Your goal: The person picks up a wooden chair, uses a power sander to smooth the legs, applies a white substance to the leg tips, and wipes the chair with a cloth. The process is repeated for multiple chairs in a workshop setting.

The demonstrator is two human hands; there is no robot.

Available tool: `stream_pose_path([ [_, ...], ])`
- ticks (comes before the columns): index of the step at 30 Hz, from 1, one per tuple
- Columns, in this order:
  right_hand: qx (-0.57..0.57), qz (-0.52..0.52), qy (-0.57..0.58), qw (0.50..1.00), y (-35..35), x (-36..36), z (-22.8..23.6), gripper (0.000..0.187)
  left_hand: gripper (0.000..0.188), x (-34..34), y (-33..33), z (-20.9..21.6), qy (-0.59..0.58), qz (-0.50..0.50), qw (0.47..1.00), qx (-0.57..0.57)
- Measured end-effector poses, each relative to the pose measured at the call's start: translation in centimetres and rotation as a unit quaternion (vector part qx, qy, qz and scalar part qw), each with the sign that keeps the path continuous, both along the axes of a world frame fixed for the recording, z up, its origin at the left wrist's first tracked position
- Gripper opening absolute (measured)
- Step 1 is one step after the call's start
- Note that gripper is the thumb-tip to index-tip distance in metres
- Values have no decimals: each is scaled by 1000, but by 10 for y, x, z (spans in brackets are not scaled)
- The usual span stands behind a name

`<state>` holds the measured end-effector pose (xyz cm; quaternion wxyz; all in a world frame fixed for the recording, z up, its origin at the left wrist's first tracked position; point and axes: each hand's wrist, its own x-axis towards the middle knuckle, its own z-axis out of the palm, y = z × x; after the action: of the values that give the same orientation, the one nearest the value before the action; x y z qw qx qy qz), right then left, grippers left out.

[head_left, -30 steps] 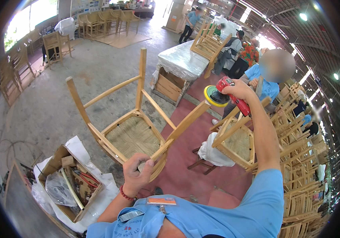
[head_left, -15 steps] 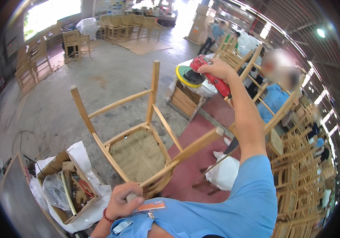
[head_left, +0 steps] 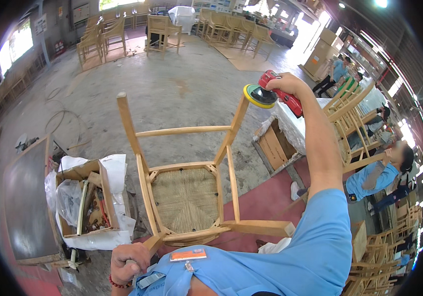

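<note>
A light wooden chair (head_left: 187, 172) with a woven seat lies tipped over in front of me, its legs pointing away. My left hand (head_left: 128, 264) grips one chair post near my chest. My right hand (head_left: 290, 86) is raised and holds a red hand sander (head_left: 275, 94). The sander's yellow-rimmed round pad (head_left: 258, 96) rests against the tip of the far right chair leg.
An open cardboard box (head_left: 86, 202) with tools and plastic wrap sits to my left beside a dark board (head_left: 26, 202). A covered crate table (head_left: 283, 135) stands behind the chair. A seated person in blue (head_left: 379, 175) and stacked wooden chairs (head_left: 384, 251) are on the right.
The chair has swung round so that its legs point further away. My right hand has brought the sander down onto the far leg tip. My left hand has slid lower toward my chest.
</note>
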<state>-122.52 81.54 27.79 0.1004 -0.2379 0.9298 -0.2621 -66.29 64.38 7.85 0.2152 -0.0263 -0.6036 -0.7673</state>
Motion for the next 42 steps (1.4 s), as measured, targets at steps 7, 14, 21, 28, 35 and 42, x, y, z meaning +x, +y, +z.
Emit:
stream_pose_path([
  [7, 126, -35, 78, 988, -15, -39, 14, 50, 38, -2, 6, 2, 14, 35, 999, 8],
  [14, 26, 28, -5, 999, -5, -32, 15, 49, 35, -4, 6, -1, 25, 39, 998, 31],
  [21, 145, -63, 172, 972, -27, -39, 11, 47, 33, -2, 6, 2, 28, 38, 999, 21],
  [28, -62, 121, -4, 991, -119, 33, 22, 40, 30, -2, 3, 0, 37, 19, 999, -14],
  [35, -7, 310, 1, 951, -280, 119, 8, 48, 31, -1, 3, 0, 35, 18, 998, -41],
  [42, 103, 284, 141, 943, -333, 145, -6, 51, 27, 4, 1, -4, 28, 18, 998, -50],
])
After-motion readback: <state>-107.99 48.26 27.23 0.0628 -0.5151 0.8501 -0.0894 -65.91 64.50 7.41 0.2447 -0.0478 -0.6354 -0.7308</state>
